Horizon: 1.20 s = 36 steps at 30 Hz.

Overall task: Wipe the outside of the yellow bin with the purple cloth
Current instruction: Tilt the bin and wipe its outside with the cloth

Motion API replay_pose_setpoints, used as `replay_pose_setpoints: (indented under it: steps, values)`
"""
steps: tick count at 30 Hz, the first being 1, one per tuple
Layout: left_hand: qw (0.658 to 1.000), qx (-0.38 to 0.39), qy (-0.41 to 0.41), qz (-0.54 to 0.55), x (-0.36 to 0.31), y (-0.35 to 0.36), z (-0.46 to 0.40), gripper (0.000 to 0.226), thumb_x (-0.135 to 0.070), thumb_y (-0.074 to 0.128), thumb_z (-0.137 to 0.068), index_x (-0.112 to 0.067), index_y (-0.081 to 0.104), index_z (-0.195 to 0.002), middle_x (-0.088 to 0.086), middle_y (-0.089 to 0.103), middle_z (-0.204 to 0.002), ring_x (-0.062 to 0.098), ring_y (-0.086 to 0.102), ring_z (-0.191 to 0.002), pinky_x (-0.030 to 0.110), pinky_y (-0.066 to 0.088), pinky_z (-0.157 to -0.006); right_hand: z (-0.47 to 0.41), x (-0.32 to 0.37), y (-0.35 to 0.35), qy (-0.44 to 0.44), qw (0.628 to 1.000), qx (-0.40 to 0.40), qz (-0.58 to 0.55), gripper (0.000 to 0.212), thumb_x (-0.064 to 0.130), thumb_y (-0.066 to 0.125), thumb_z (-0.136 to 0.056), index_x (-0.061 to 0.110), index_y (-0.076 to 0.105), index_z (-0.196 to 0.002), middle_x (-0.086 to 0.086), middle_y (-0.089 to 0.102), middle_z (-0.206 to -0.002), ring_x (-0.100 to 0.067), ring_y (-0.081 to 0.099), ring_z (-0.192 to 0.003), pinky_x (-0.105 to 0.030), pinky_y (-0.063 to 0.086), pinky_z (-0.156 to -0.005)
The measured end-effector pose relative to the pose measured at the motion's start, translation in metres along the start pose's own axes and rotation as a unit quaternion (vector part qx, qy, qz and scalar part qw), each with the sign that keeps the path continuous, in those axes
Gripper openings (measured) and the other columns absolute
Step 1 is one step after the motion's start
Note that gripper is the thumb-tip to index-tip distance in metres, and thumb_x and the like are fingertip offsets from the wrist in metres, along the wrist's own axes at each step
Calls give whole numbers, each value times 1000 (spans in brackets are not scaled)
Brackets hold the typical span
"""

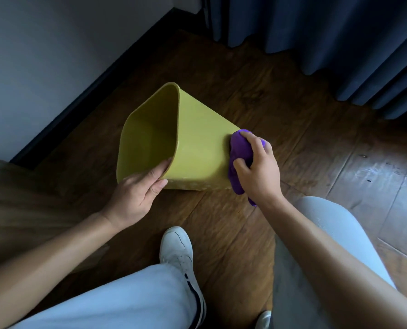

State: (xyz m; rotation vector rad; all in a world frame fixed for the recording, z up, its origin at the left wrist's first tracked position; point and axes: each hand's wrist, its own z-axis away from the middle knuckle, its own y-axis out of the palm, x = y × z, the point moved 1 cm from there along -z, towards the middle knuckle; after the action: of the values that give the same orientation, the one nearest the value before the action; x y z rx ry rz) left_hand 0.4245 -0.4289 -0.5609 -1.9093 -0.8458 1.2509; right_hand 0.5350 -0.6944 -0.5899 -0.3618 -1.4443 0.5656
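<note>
The yellow bin lies tipped on its side on the wooden floor, its open mouth facing left and towards me. My left hand grips the near rim, fingers inside the mouth and thumb on the outer wall. My right hand holds the bunched purple cloth and presses it against the bin's outer wall near the base end. Part of the cloth hangs below my right wrist.
A white wall with a dark skirting board runs along the left. Dark blue curtains hang at the back right. My legs in light trousers and a white shoe are on the wooden floor in the foreground.
</note>
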Motion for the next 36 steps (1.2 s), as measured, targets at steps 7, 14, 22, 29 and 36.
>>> replay_pose_setpoints:
  steps: [7, 14, 22, 29, 36]
  values:
    - [990, -58, -106, 73, -3, 1, -11, 49, -37, 48, -108, -3, 53, -142, -30, 62, -114, -17, 58, -107, 10, 48, -93, -5, -4, -5, 44, 997, -37, -50, 59, 18, 61, -91, 35, 50, -147, 0, 51, -143, -15, 55, -102, -29, 44, -85]
    - [988, -64, -125, 61, -10, -20, -46, 42, -12, 52, -104, 0, 52, -144, 2, 67, -121, 5, 64, -107, 10, 49, -93, -7, -4, -11, 67, 993, -59, -77, 55, 20, 61, -92, 38, 51, -143, 0, 54, -134, -16, 56, -104, -37, 51, -91]
    - [974, -7, -195, 118, -11, -34, -70, 52, -26, 50, -108, -43, 35, -155, -8, 59, -144, 10, 56, -132, 35, 50, -105, -9, -3, -9, 78, 993, -49, -78, 54, 21, 61, -92, 39, 52, -143, 3, 54, -131, -16, 56, -105, -40, 53, -94]
    - [994, 18, -109, -22, 13, -27, -33, 52, -7, 51, -106, -24, 42, -155, -3, 58, -141, 40, 66, -107, 35, 54, -83, -14, -8, -11, 115, 988, -54, -83, 54, 22, 60, -92, 36, 52, -143, 2, 56, -131, -19, 57, -111, -48, 52, -103]
    - [993, 5, -121, 4, 7, -17, -33, 49, -18, 46, -107, -17, 42, -155, -11, 25, -51, 8, 31, -42, 12, 18, -43, -16, -4, -6, 131, 986, -48, -90, 55, 21, 59, -90, 35, 52, -143, -1, 59, -130, -21, 60, -110, -49, 53, -102]
